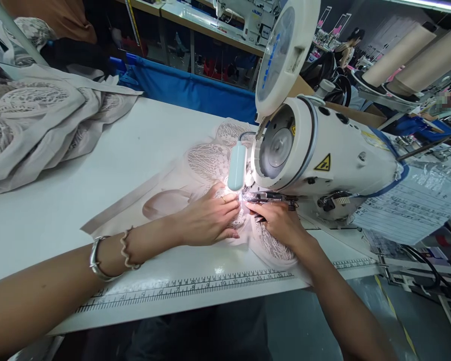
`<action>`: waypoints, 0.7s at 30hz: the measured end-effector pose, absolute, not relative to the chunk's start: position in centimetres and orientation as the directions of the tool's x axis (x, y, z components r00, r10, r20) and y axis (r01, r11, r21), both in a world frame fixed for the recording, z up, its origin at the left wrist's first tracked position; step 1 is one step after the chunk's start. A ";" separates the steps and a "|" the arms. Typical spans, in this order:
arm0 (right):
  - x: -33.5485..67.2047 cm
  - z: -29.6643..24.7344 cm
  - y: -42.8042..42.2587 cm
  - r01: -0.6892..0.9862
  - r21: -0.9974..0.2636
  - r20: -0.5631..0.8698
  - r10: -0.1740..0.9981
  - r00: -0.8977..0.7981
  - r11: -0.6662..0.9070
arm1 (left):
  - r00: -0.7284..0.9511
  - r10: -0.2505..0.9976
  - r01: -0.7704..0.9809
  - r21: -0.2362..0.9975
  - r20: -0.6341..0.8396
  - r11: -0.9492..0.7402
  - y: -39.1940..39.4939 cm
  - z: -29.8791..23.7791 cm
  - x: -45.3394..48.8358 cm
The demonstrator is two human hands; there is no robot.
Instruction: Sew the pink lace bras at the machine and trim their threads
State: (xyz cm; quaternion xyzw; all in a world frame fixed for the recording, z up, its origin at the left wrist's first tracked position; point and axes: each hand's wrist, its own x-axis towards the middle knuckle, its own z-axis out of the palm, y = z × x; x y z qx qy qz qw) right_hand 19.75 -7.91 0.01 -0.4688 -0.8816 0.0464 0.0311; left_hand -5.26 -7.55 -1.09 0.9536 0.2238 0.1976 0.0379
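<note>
A pale pink lace fabric piece (180, 180) lies on the white table (97, 165) under the head of a white sewing machine (323, 155). My left hand (206, 218) rests flat on the fabric, fingers stretched toward the lit needle area (243, 196). My right hand (276, 220) lies on the fabric just right of it, below the presser foot, fingertips pressed onto the cloth. A small work lamp (236, 165) shines on the spot between both hands.
A heap of the same lace fabric (33, 120) is piled at the table's back left. A ruler strip (195, 283) runs along the front edge. Papers (409, 200) lie right of the machine. Other sewing stations and a person stand behind.
</note>
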 end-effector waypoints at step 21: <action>21.6 -0.3 -11.0 0.692 0.116 0.306 0.637 -0.707 0.713 | 0.836 0.443 0.429 0.118 0.325 -0.896 -8.3 -0.9 -4.8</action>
